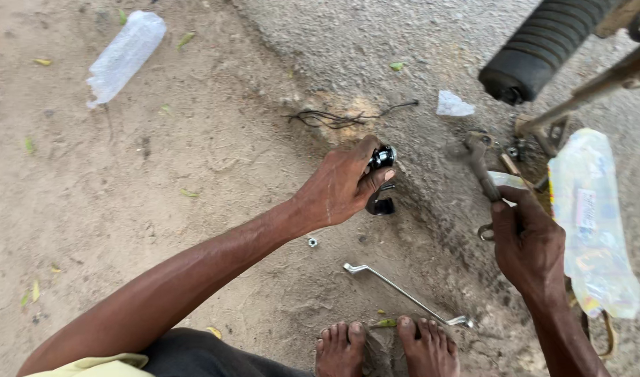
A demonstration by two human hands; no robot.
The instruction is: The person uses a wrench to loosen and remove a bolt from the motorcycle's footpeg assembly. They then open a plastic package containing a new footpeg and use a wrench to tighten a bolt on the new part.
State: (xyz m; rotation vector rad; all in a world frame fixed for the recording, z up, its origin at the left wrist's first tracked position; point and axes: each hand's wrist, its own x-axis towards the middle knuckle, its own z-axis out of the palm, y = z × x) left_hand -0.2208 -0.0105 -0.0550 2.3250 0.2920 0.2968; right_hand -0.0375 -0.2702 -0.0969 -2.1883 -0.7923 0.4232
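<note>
Glossy black part (381,158); shiny metal wrench (404,293); ribbed matt rubber grip (543,42); clear crinkled plastic bag (593,223); rough sandy ground (159,181).

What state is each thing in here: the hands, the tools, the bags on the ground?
Left hand: closed around a small black part, held above the ground.
Right hand: gripping a spanner, head pointing away.
Long offset spanner: lying flat by the bare feet, untouched.
Small nut: loose on the dirt.
Clear plastic bag: lying crumpled.
Printed plastic packet: lying beside the right hand.
</note>
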